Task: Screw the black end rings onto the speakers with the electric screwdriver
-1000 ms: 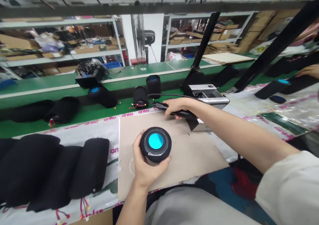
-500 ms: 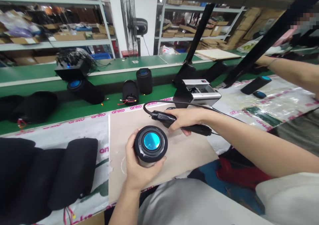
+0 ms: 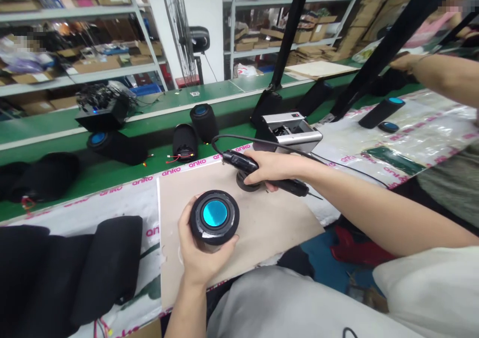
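Observation:
My left hand (image 3: 200, 260) is wrapped round a black cylindrical speaker (image 3: 215, 214), which stands with its shiny blue disc facing up on a beige board. Fingers closed, my right hand (image 3: 269, 167) grips a black corded electric screwdriver (image 3: 239, 161). Its thin bit points right, and its cable loops from the left end. Under that hand a round black part (image 3: 247, 184) rests on the board (image 3: 277, 228). The fingertips are at this part; whether they also hold it I cannot tell.
A silver and black machine (image 3: 292, 131) stands behind my right hand. Fabric-covered speakers (image 3: 116, 258) lie at left, others (image 3: 185, 142) on the green bench. A black post (image 3: 374, 58) slants down at right. Another person's arm (image 3: 445, 76) reaches in there.
The view has shifted slightly. My right hand, still with the screwdriver, now shows the round black part more plainly below it. My left hand keeps its hold on the speaker.

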Available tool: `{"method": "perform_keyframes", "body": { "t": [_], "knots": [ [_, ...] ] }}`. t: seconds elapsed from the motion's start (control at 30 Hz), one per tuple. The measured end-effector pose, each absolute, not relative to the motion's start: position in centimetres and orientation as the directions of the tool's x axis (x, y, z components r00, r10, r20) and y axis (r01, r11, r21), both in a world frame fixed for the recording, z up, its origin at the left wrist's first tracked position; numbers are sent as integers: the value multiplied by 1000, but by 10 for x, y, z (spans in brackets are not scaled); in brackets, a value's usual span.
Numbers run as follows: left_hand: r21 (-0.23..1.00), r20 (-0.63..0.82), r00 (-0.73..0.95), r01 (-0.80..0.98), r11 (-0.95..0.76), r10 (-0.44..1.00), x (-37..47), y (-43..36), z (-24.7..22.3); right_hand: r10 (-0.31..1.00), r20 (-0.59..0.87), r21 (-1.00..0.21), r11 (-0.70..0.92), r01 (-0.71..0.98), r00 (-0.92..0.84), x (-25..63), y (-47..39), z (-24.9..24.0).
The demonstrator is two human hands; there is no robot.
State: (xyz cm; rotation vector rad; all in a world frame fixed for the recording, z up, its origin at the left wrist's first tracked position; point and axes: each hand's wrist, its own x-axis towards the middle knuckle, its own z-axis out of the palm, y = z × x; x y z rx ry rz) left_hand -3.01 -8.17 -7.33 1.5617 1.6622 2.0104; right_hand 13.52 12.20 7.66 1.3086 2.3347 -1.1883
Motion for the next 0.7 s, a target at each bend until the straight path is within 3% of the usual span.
{"method": "perform_keyframes", "body": {
  "t": [0.17,0.3,0.7],
  "knots": [
    [765,634,-467,499,-408,617,-30,-81,-70,754,-455,-308,366,878,-474,121,108,58],
    [750,652,-457,509,-423,605,-30,-80,-68,795,-399,-190,415,890,-456,119,102,51],
    [740,666,-427,482,-469,612,-27,-76,-70,742,-352,-114,571,813,-570,124,99,49]
  ]
}}
